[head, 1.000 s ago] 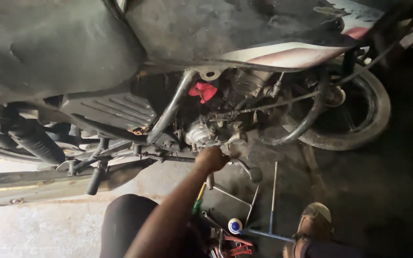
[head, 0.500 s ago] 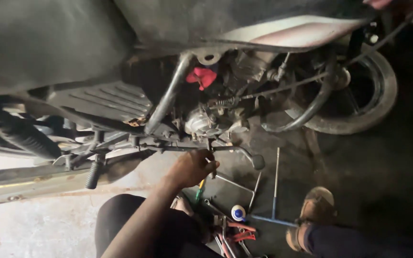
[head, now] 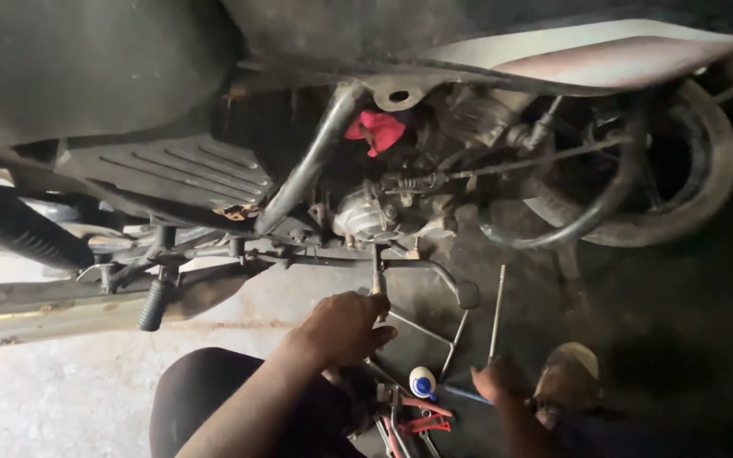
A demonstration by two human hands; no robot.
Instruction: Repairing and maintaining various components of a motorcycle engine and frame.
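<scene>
The motorcycle [head: 468, 127] fills most of my view, its rear wheel [head: 680, 178] at the right and a red rag [head: 375, 131] tucked in by the engine [head: 366, 216]. My left hand [head: 345, 326] sits just under the engine, clenched around the handle of a tool [head: 377, 284] whose shaft points up toward the frame. My right hand [head: 498, 382] rests low by my shoe [head: 570, 369], touching a thin blue rod [head: 468, 394]; I cannot tell whether it grips it.
</scene>
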